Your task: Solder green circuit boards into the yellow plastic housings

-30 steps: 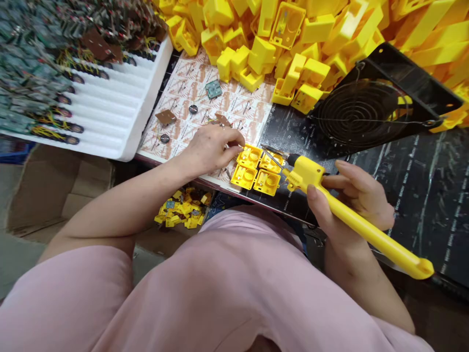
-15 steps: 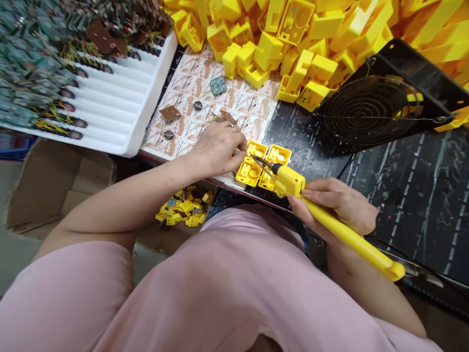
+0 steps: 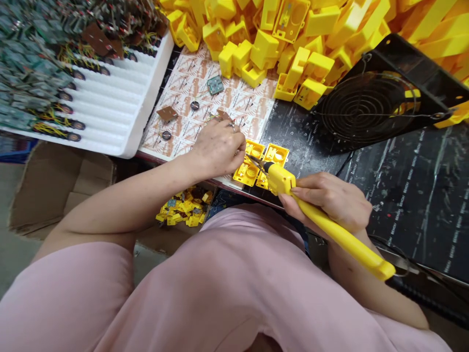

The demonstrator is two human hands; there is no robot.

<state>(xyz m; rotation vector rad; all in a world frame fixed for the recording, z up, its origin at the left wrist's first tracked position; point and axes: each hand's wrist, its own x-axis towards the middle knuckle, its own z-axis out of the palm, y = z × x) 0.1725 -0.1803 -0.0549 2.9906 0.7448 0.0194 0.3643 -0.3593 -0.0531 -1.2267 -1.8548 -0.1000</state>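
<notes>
My right hand (image 3: 331, 200) is wrapped round the handle of a yellow soldering gun (image 3: 280, 178). Its thin dark metal tip points left, over a block of small open yellow plastic cases (image 3: 276, 154) at the table's front edge. At the left side of these cases, my left hand (image 3: 222, 149) is closed with fingertips pinched together near the gun's tip. Whatever lies between those fingertips is hidden. Just beyond its knuckles, a small brown circuit board (image 3: 223, 115) with thin wires lies partly covered.
Yellow cases (image 3: 266, 49) are heaped at the back. A black fan (image 3: 366, 112) stands on the right. A white foam tray (image 3: 120, 112) bears piled circuit boards on the left. Two round black parts and a green board (image 3: 215, 85) lie on the printed sheet (image 3: 183, 73). Cardboard boxes (image 3: 54, 186) stand below.
The soldering gun and my right hand have shifted slightly left. My left hand stays pinched at the cases. The whole view has moved a little.
</notes>
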